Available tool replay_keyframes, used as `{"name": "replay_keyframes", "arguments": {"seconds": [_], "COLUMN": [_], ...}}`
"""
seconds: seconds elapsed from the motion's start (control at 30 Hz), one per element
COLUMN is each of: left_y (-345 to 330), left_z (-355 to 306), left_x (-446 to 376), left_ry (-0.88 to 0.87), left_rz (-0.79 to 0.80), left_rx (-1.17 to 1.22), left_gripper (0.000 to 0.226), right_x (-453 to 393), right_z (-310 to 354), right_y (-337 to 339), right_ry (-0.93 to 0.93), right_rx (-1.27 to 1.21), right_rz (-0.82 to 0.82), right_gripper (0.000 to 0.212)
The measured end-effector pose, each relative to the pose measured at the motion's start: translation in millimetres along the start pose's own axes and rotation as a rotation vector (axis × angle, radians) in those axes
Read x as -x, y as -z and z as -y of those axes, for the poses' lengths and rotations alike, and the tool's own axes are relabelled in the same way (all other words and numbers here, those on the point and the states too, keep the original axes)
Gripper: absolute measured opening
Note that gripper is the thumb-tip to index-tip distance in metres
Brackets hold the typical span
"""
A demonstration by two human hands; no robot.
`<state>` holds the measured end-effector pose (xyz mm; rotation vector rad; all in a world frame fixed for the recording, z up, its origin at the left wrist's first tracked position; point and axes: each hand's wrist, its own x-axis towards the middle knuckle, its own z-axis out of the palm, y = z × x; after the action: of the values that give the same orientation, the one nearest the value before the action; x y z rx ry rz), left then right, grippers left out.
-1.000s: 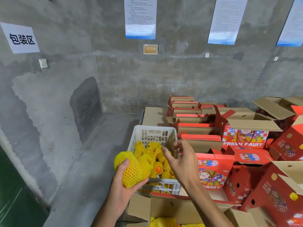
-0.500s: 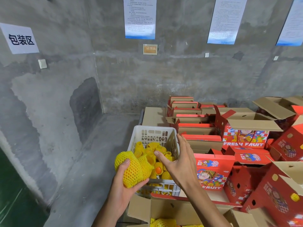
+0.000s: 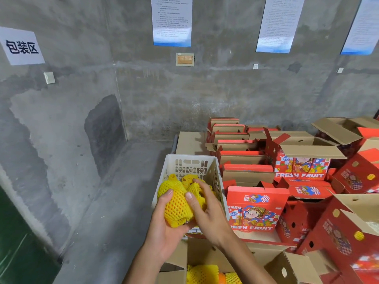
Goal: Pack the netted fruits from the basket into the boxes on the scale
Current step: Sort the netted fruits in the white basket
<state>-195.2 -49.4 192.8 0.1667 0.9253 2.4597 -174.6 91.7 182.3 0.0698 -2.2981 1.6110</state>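
A white plastic basket [image 3: 216,171] holds several fruits in yellow foam netting. My left hand [image 3: 164,228] grips one netted fruit [image 3: 174,203] from below, over the basket's near edge. My right hand [image 3: 209,212] is pressed against it, its thumb on that fruit and its fingers curled round a second netted fruit [image 3: 198,190] in the basket. At the bottom edge an open cardboard box [image 3: 207,251] shows netted fruits [image 3: 202,273] inside. No scale is in sight.
Red "FRESH FRUIT" boxes [image 3: 254,212] stand right of the basket, with stacks of open and folded ones [image 3: 303,160] behind and to the right. Concrete walls and bare floor [image 3: 114,201] lie on the left.
My right hand dropped from above the basket onto the fruits and closed beside my left hand. The left hand shifted a little right with its fruit.
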Motion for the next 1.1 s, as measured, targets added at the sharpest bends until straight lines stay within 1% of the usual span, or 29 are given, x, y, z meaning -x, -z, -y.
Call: {"name": "replay_keyframes", "arguments": {"seconds": [0.1, 0.23, 0.37, 0.43, 0.53, 0.67, 0.73, 0.8, 0.9, 0.97, 1.03, 1.07, 1.1], "left_y": [-3.2, -8.5, -18.2, -22.1, -26.5, -35.3, -34.1, -27.9, -19.7, -15.8, -13.4, -12.3, -11.6], "left_z": [7.1, 21.5, 38.6, 49.5, 64.2, 77.5, 85.5, 93.5, 102.2, 110.0, 118.8, 123.3, 127.0], "left_x": [2.6, 8.1, 16.7, 25.1, 38.6, 50.2, 57.1, 66.9, 81.1, 89.9, 97.1, 100.1, 102.1], "left_ry": [0.043, 0.101, 0.165, 0.190, 0.197, 0.164, 0.152, 0.162, 0.178, 0.213, 0.243, 0.248, 0.243], "left_rz": [-0.005, 0.064, 0.065, 0.058, 0.031, -0.043, -0.073, -0.043, -0.001, -0.043, -0.134, -0.170, -0.195], "left_rx": [0.049, 0.091, 0.088, 0.084, 0.058, -0.030, -0.040, -0.076, -0.269, -0.360, -0.476, -0.552, -0.627], "left_gripper": [0.071, 0.062, 0.072, 0.070, 0.069, 0.079, 0.079, 0.077, 0.071, 0.074, 0.073, 0.066, 0.051], "right_x": [8.1, 26.0, 48.7, 62.0, 78.6, 98.1, 110.8, 124.9, 146.5, 161.0, 172.2, 176.6, 180.4], "right_z": [0.6, -1.2, -7.0, -11.4, -13.0, -16.5, -20.3, -25.6, -36.7, -45.4, -52.7, -55.8, -58.8], "right_y": [9.6, 24.3, 41.4, 48.7, 58.9, 75.3, 87.6, 100.5, 114.8, 119.9, 122.8, 123.7, 123.7], "right_ry": [0.015, 0.007, 0.015, 0.032, 0.095, 0.135, 0.146, 0.150, 0.083, 0.045, 0.020, 0.023, 0.036], "right_rx": [0.003, 0.014, 0.041, 0.069, 0.115, 0.146, 0.147, 0.164, 0.192, 0.209, 0.223, 0.237, 0.253], "right_rz": [-0.100, -0.185, -0.262, -0.288, -0.331, -0.366, -0.317, -0.216, -0.018, 0.072, 0.101, 0.092, 0.081], "right_gripper": [0.054, 0.055, 0.058, 0.051, 0.031, 0.018, 0.014, 0.012, 0.022, 0.019, 0.015, 0.016, 0.018]}}
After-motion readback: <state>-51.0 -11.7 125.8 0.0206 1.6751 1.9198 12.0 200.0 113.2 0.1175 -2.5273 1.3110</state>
